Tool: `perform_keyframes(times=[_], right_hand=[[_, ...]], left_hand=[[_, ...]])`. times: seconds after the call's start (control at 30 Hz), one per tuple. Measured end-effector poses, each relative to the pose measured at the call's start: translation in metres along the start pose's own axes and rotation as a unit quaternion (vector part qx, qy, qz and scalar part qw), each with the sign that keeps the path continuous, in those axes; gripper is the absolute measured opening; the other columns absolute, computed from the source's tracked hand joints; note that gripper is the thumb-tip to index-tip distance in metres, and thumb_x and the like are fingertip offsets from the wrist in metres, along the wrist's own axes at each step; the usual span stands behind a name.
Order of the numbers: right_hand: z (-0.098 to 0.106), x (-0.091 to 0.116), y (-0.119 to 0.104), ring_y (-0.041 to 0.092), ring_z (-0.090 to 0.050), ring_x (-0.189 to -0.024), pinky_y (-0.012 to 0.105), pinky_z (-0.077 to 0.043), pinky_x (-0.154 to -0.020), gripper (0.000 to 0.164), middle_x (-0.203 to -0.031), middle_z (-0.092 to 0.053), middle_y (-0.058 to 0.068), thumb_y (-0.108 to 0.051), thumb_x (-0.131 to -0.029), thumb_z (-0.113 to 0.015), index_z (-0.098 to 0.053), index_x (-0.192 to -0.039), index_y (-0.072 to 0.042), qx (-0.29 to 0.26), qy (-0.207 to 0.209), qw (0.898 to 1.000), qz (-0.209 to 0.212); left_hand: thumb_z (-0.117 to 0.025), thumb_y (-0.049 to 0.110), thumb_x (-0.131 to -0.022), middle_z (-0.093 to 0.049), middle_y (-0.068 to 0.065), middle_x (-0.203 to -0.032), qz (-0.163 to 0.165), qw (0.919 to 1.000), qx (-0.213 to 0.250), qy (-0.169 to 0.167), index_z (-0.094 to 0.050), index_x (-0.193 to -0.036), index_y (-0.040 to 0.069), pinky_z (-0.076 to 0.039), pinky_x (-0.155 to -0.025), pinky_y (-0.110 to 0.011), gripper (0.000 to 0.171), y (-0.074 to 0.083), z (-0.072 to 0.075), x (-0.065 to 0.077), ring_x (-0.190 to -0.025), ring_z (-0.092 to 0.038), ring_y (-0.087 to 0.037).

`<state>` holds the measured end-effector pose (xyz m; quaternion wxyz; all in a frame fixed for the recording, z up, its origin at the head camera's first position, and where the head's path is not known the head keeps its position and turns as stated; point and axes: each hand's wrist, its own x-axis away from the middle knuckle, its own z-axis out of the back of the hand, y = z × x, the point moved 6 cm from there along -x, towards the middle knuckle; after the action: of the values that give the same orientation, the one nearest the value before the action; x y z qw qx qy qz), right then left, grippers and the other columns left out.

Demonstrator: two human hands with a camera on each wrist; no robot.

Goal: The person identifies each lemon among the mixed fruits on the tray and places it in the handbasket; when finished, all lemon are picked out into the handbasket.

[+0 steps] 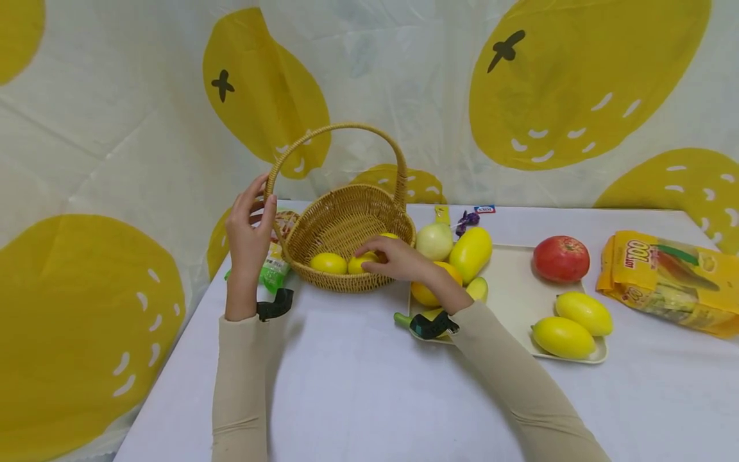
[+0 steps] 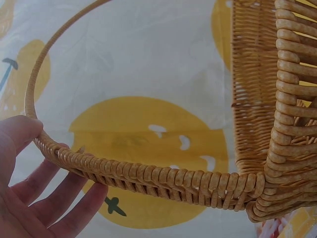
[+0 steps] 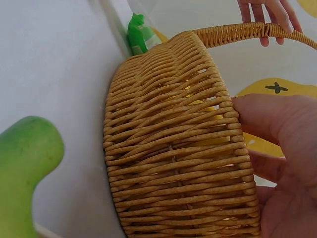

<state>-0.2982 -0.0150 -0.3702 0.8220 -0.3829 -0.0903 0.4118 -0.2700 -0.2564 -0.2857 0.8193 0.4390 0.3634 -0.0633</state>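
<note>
A wicker basket (image 1: 346, 215) with a tall arched handle (image 1: 340, 126) stands on the white table. My left hand (image 1: 248, 224) holds the left side of the handle, thumb on one face and fingers on the other, as the left wrist view also shows. Over the basket's front right rim reaches my right hand (image 1: 395, 258), its thumb and fingers around a yellow lemon (image 1: 359, 263) inside. A second lemon (image 1: 328, 263) lies to the left of it, and part of another yellow fruit (image 1: 389, 235) shows behind the hand. In the right wrist view the basket wall (image 3: 173, 144) hides the fingertips.
Right of the basket, a cream tray (image 1: 510, 282) bears a pomegranate (image 1: 561, 258), two lemons (image 1: 562, 337) and several other fruits. A yellow snack bag (image 1: 670, 282) lies far right. Small candies (image 1: 467, 220) sit behind; a green packet (image 1: 274, 273) lies left of the basket.
</note>
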Motion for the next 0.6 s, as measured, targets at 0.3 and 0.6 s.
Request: perform_keyframes(times=[0.3, 0.6], right_hand=[[0.003, 0.019, -0.006, 0.032, -0.053, -0.118, 0.044, -0.048, -0.097, 0.026, -0.134, -0.055, 0.021, -0.012, -0.097, -0.06, -0.066, -0.118, 0.0, -0.013, -0.008, 1.0, 0.007], [0.013, 0.047, -0.016, 0.028, -0.052, -0.124, 0.049, -0.045, -0.102, 0.031, -0.129, -0.061, 0.009, -0.013, -0.095, -0.064, -0.064, -0.123, -0.001, -0.074, 0.004, 0.997, 0.031]], left_hand=[[-0.059, 0.026, -0.098, -0.063, -0.01, -0.121, 0.002, 1.0, -0.005, -0.003, -0.057, -0.138, 0.025, -0.055, -0.086, -0.033, 0.04, 0.0, -0.001, 0.001, -0.102, -0.064, -0.022], [-0.059, 0.027, -0.098, -0.063, -0.008, -0.122, 0.008, 1.0, -0.005, -0.001, -0.058, -0.138, 0.027, -0.055, -0.085, -0.028, 0.039, -0.001, 0.0, 0.001, -0.102, -0.064, -0.021]])
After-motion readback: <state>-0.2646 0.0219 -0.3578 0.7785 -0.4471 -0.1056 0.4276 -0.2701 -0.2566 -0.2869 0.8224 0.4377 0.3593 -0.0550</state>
